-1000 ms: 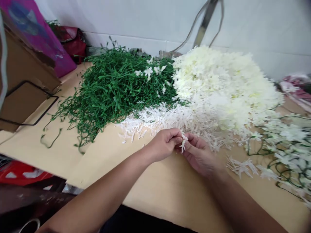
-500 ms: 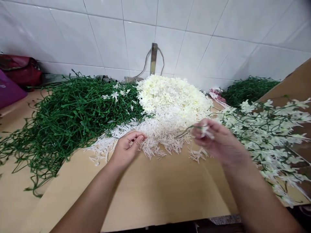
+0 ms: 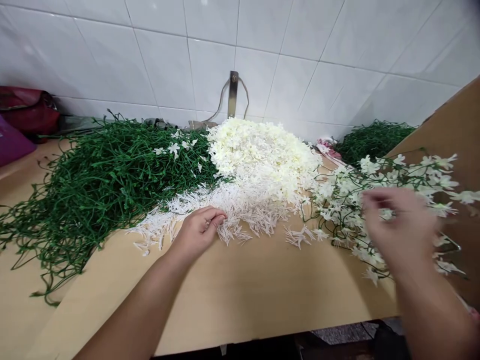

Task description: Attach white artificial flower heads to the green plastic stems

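My left hand (image 3: 198, 231) is closed in a pinch at the front of a pile of thin white stamen-like strands (image 3: 258, 215). What its fingertips hold, if anything, is too small to make out. Over a heap of assembled artificial flower sprays (image 3: 341, 187), white blooms on green stems, is my right hand (image 3: 405, 227). Motion blurs its curled fingers, so whether they hold a stem does not show. Loose cream-white flower heads (image 3: 262, 145) are piled behind the strands. To the left spreads a big tangle of green plastic stems (image 3: 112, 170) with several white flowers on it.
Brown cardboard (image 3: 240, 300) covers the table, and a cardboard panel (image 3: 453, 135) rises at the right. More green stems (image 3: 375, 140) lie at the back right. A red bag (image 3: 30, 112) and a purple item (image 3: 13, 142) sit far left. A metal strip (image 3: 233, 95) stands against the tiled wall.
My right hand has moved right, from beside the strands with a flower stem in it to over the flower sprays. My left hand has stayed nearly in place, pinched. The view has shifted slightly.
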### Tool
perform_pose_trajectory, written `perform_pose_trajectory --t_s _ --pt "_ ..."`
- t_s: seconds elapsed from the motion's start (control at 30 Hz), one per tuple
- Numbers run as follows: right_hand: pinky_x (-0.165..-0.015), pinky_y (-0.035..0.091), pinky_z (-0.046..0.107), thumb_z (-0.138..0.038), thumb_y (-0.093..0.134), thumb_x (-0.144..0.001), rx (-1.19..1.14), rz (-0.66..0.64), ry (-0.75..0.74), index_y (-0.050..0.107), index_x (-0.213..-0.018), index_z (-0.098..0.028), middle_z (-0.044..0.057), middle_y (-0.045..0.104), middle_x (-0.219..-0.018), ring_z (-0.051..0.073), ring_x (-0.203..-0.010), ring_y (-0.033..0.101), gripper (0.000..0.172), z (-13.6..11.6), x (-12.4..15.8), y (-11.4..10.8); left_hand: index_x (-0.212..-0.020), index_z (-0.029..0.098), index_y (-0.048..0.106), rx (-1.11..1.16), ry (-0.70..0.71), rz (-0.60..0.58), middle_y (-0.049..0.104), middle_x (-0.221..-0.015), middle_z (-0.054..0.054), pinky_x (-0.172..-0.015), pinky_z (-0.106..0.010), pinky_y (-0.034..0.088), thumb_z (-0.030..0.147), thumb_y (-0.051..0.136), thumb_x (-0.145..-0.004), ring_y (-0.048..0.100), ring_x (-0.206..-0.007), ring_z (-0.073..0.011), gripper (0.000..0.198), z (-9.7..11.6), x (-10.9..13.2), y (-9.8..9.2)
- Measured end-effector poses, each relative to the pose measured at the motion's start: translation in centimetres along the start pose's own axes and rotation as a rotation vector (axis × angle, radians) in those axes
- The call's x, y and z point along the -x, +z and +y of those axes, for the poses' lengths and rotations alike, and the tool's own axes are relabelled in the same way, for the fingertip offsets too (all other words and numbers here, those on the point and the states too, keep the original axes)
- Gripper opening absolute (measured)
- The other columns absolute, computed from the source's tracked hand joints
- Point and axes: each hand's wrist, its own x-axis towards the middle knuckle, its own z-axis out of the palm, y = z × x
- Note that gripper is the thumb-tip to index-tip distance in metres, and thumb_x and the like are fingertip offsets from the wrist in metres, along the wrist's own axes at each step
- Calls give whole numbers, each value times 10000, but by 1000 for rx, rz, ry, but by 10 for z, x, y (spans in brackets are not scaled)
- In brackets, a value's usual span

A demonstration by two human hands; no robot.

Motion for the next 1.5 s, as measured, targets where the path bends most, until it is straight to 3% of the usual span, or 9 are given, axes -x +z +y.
perform_pose_trajectory --t_s 0.07,0.17,0.23,0.43,0.57,0.83,1.07,1.3,1.5 --pt "-663 409 360 -287 538 -795 699 169 -95 605 -821 -215 67 598 -839 223 -750 546 101 15 -3 34 -830 179 636 -24 7 2 650 -797 -40 -704 -276 430 315 420 -841 582 -769 -164 256 -2 1 0" --pt "-703 403 336 -198 448 -828 1278 -71 35 609 -831 -131 130 604 -881 244 -849 558 175 35 -15 65 -830 184 640 -81 20 12 664 -819 -41 -698 -279 432 314 429 -837 588 -775 -166 248 -6 2 -2" --pt "-706 396 336 -172 455 -816 1372 -130 89 604 -850 -103 160 611 -880 263 -873 559 168 44 -23 71 -826 190 641 -119 35 15 669 -822 -37 -698 -281 431 301 429 -838 591 -778 -166 239 -7 2 -3" --pt "-669 393 338 -190 464 -809 1406 -146 104 606 -797 -113 155 623 -833 278 -837 564 162 39 -28 67 -784 193 635 -163 100 -21 658 -756 -20 -664 -272 418 267 420 -841 582 -714 -150 234 -3 1 -1" --pt "-699 409 319 -205 459 -826 1232 -146 -94 605 -795 -131 113 619 -832 235 -817 561 166 23 -37 83 -763 192 633 -168 86 -3 648 -727 -21 -649 -270 405 257 429 -835 572 -693 -150 226 -1 1 -2" --pt "-796 415 335 -213 468 -842 930 -268 -566 597 -985 -94 147 583 -956 249 -929 511 227 -17 -68 183 -798 172 625 -38 -74 282 623 -712 -26 -656 -249 415 257 417 -842 565 -694 -142 229 -8 2 -21" --pt "-724 414 341 -169 498 -805 1081 -391 -473 618 -926 -64 200 595 -939 290 -926 522 201 -17 -96 263 -785 160 610 39 -165 418 586 -674 -15 -624 -229 401 248 429 -829 534 -650 -124 207 -17 2 -27" --pt "-656 397 255 -37 487 -725 1039 -447 -409 619 -819 -143 99 632 -872 198 -806 572 194 -7 -116 254 -783 178 604 24 -149 405 586 -661 -5 -623 -225 395 250 421 -836 532 -655 -124 204 -19 0 -26" --pt "-665 400 216 -49 432 -773 979 -451 -389 603 -979 -164 73 622 -939 153 -809 573 292 -12 -126 239 -801 181 607 33 -174 411 594 -672 -8 -628 -226 402 262 418 -838 542 -664 -126 209 -21 0 -26"
